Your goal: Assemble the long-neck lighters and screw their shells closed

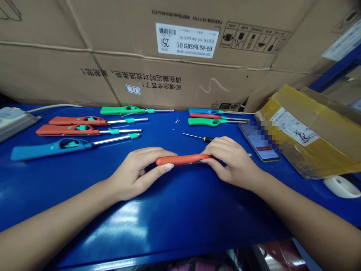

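Both my hands hold one orange-red lighter handle level over the blue table. My left hand pinches its left end between thumb and fingers. My right hand is closed round its right end, hiding that end. A thin screwdriver lies on the table just behind my right hand.
Several long-nosed lighters, among them a blue one, lie in a row at the left; three more lie at the back centre. A phone, a yellow-taped parcel and a white mouse are at the right. Large cardboard boxes wall the back.
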The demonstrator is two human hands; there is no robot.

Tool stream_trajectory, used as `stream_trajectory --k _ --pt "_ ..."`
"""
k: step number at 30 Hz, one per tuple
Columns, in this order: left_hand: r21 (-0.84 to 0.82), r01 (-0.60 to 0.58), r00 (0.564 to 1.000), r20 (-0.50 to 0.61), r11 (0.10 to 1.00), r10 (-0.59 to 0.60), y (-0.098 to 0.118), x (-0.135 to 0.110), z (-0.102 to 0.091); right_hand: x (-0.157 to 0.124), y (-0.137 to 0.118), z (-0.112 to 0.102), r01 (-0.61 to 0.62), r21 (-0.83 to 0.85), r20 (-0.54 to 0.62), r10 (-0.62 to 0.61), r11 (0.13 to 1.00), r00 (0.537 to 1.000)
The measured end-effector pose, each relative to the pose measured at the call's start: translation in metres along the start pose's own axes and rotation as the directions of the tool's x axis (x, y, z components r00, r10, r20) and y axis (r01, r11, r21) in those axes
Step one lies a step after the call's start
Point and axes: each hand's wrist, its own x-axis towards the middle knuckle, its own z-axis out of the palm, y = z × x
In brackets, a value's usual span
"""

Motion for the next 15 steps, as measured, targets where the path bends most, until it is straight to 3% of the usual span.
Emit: stream_trajectory --k 4,8,11,13,15 --pt "-0.273 0.269 0.959 -0.012 0.924 -0.283 0.009 -0.001 0.008 -0.001 -0.005 0.006 -0.062 0.025 -0.098 0.064 0.998 0.993" --pt "-0.606 0.475 0.823 0.049 0.639 -0.566 0.016 0.003 0.020 -0.001 -0.009 0.005 -0.085 -0.031 0.008 0.086 0.996 0.996" --pt "-0.714 0.542 0.749 0.172 0.442 -0.640 0.018 0.006 0.026 -0.001 -0.014 0.004 -0.013 -0.149 0.095 0.027 0.989 0.995" --pt "-0.684 0.544 0.771 0.180 0.486 -0.610 0.018 0.006 0.026 0.000 -0.016 0.004 -0.008 -0.175 0.129 0.031 0.985 0.991" --pt "-0.524 0.461 0.865 0.084 0.716 -0.495 0.016 0.005 0.024 0.000 -0.019 0.004 -0.031 -0.165 0.145 0.055 0.986 0.988"
